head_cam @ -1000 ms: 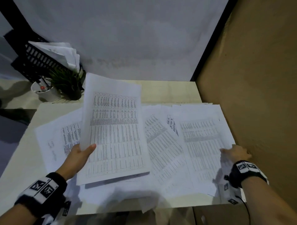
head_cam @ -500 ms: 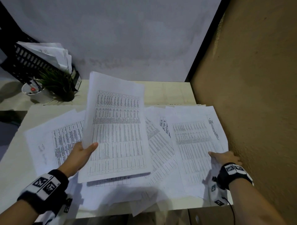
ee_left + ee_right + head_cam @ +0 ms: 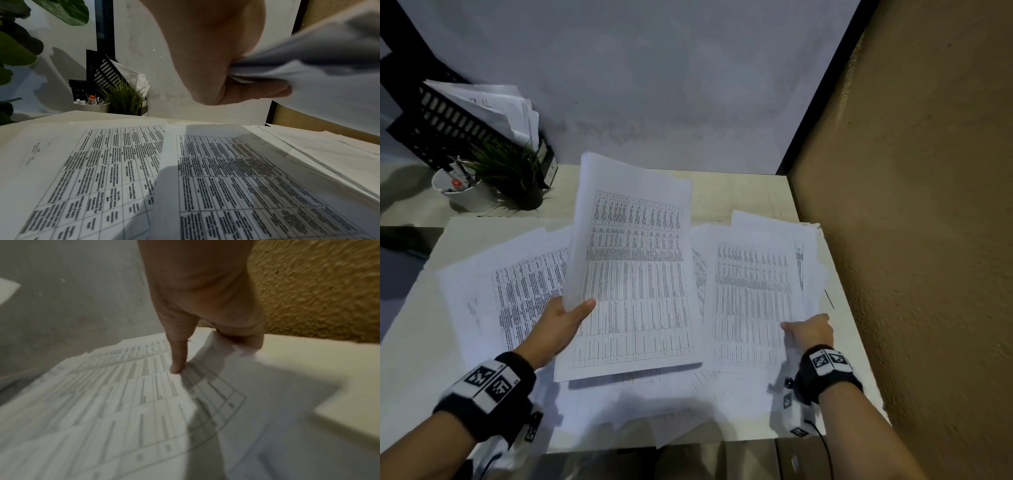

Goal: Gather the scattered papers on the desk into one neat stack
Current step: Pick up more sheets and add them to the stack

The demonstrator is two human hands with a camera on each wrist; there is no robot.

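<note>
White sheets printed with tables lie scattered over the pale desk point(image 3: 763, 192). My left hand point(image 3: 565, 325) holds a bundle of papers point(image 3: 633, 274) by its left edge, raised above the desk, thumb on top; in the left wrist view the left hand point(image 3: 242, 76) pinches that bundle point(image 3: 329, 68). My right hand point(image 3: 810, 330) grips the right edge of a printed sheet point(image 3: 750, 301) at the desk's right side. In the right wrist view the thumb of the right hand point(image 3: 207, 340) presses on top of the sheet point(image 3: 123, 394) and fingers curl under its lifted edge. More sheets point(image 3: 517, 291) lie at the left.
A brown textured wall point(image 3: 911, 240) runs close along the desk's right edge. At the back left stand a black file rack with papers point(image 3: 465, 116), a small potted plant point(image 3: 517, 178) and a white pen cup point(image 3: 465, 192). A grey wall point(image 3: 654, 85) closes the back.
The right hand has slid leftward with its sheet, bringing it closer to the bundle held in the left hand. The left hand keeps its grip, the bundle raised a little.
</note>
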